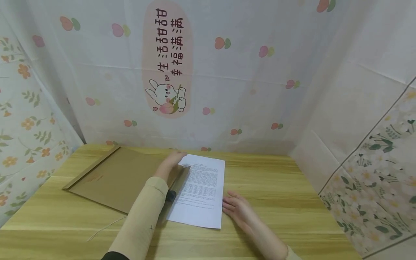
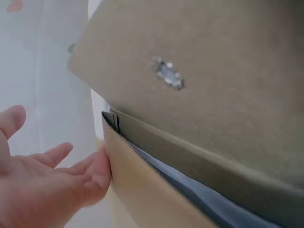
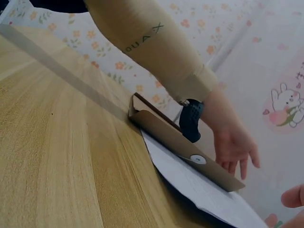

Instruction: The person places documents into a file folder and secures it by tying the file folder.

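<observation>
A brown kraft paper document envelope (image 1: 120, 177) lies on the left part of the table, its flap (image 1: 177, 186) standing up along the right side. From the flap outward to the right lie printed white sheets (image 1: 199, 195). My left hand (image 1: 169, 164) is at the envelope's far edge, fingers relaxed; in the left wrist view its fingertips touch the brown paper beside the mouth, where pale sheets show inside. Beside the sheets' right edge rests my right hand (image 1: 239, 211), fingers loosely extended with the tips at the paper. A round white button (image 3: 198, 159) shows on the flap.
A thin pale string (image 1: 105, 229) trails from the envelope's near edge over the wood-grain table (image 1: 276, 202). Behind stands a white patterned curtain (image 1: 247, 90), with floral cloths at both sides. A dark wristband (image 3: 191, 121) sits on my left wrist.
</observation>
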A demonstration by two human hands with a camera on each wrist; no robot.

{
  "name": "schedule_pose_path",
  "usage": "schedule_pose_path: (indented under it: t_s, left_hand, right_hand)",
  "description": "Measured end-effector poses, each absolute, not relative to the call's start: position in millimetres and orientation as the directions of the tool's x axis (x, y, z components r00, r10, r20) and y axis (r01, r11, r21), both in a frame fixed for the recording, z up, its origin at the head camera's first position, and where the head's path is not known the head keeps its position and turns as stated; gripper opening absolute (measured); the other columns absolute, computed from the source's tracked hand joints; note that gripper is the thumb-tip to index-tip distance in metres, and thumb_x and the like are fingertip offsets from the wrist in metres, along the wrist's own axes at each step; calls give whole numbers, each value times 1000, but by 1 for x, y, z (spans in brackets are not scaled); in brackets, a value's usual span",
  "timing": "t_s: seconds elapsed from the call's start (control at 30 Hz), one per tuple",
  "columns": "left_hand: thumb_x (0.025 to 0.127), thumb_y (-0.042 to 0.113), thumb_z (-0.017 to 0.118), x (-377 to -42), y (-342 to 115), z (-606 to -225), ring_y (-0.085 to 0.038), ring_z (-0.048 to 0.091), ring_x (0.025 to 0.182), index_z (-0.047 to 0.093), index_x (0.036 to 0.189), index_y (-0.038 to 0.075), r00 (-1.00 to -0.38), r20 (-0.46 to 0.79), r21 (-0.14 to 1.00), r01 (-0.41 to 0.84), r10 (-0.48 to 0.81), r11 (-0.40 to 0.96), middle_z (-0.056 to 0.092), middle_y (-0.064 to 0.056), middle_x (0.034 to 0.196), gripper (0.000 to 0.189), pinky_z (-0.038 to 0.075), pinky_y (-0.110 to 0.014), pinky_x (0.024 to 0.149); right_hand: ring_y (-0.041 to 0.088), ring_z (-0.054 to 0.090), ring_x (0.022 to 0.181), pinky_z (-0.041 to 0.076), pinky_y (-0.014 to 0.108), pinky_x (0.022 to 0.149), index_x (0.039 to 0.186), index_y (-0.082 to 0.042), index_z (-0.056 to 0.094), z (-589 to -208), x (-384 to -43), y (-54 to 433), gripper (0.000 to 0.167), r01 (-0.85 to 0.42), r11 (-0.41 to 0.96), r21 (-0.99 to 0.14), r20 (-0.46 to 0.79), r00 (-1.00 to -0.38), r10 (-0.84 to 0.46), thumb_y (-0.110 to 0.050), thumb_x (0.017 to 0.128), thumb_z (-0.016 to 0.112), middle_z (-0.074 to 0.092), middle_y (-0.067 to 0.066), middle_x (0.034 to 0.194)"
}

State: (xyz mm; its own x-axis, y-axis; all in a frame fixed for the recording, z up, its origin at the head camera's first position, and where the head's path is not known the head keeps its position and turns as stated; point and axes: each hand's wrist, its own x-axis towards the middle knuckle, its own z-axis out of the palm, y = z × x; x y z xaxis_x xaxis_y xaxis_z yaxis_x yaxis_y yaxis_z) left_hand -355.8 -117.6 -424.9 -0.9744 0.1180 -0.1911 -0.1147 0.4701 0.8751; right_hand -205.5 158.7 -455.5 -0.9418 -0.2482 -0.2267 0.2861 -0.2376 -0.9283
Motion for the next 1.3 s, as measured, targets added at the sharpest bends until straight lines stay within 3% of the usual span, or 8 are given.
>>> schedule_pose_path:
  t_s: [0.27, 0.37, 0.53, 0.67, 0.8, 0.9, 1.13, 1.3]
  left_hand:
    - [101, 32, 43, -358, -118, -427, -43, 44, 122, 31, 142, -13, -973, -209, 897, -151, 98, 415, 40, -32, 138, 62, 41, -47, 99]
    - [100, 34, 46, -361, -116, -429, -25, 59, 78, 35, 140, -11, -971, -223, 895, -168, 89, 413, 59, -20, 97, 61, 50, -33, 76]
    - [98, 35, 47, -364, -114, -431, -6, 23, 39, 54, 115, -9, -965, -236, 892, -169, 113, 420, 36, 3, 58, 47, 29, -21, 44]
    - [98, 37, 49, -364, -111, -430, -8, 29, 44, 54, 89, -3, -966, -223, 900, -152, 132, 408, 39, 2, 59, 41, 29, -21, 44]
    - [99, 37, 49, -361, -108, -428, -23, 57, 82, 55, 117, -8, -965, -220, 905, -146, 144, 399, 61, -14, 98, 48, 48, -29, 70]
    - [99, 31, 50, -359, -106, -428, -33, 52, 110, 39, 139, -10, -964, -225, 905, -152, 143, 398, 50, -24, 130, 58, 47, -39, 89]
    - [97, 22, 53, -360, -101, -429, -19, 53, 77, 43, 137, -9, -972, -211, 908, -153, 108, 390, 56, -19, 113, 52, 44, -25, 63]
    - [96, 17, 54, -358, -89, -426, -26, 56, 97, 51, 132, -7, -982, -145, 939, -96, 125, 329, 60, -20, 118, 44, 46, -29, 70]
  right_hand:
    - [39, 46, 123, 37, 48, 103, 145, 14, 3, -461, -206, 157, 68, 265, -175, -948, -212, -939, -270, 2, 95, 47, 22, 40, 143]
    - [36, 49, 120, 42, 45, 99, 145, 14, 2, -462, -206, 154, 71, 260, -166, -951, -214, -943, -254, 6, 93, 48, 20, 40, 144]
    - [27, 59, 105, 51, 39, 87, 145, 14, 7, -465, -209, 151, 69, 245, -143, -959, -212, -955, -209, 10, 89, 48, 31, 39, 140]
    - [23, 62, 96, 54, 36, 79, 145, 13, 11, -466, -210, 150, 69, 223, -114, -968, -201, -963, -179, 14, 87, 47, 39, 37, 136]
    - [24, 62, 93, 55, 33, 74, 147, 7, 16, -467, -212, 152, 70, 194, -68, -979, -184, -973, -137, 16, 85, 46, 41, 34, 137]
    - [30, 60, 100, 54, 34, 75, 148, 3, 19, -467, -216, 155, 70, 160, -45, -986, -155, -983, -99, 18, 83, 43, 39, 31, 140]
    - [42, 46, 122, 43, 46, 94, 148, 0, 25, -460, -227, 168, 68, 86, 42, -995, -84, -995, 47, 18, 84, 39, 43, 29, 138]
    - [42, 40, 127, 32, 54, 105, 148, 0, 24, -450, -232, 178, 65, 65, -4, -998, -66, -994, 83, 17, 87, 36, 39, 27, 142]
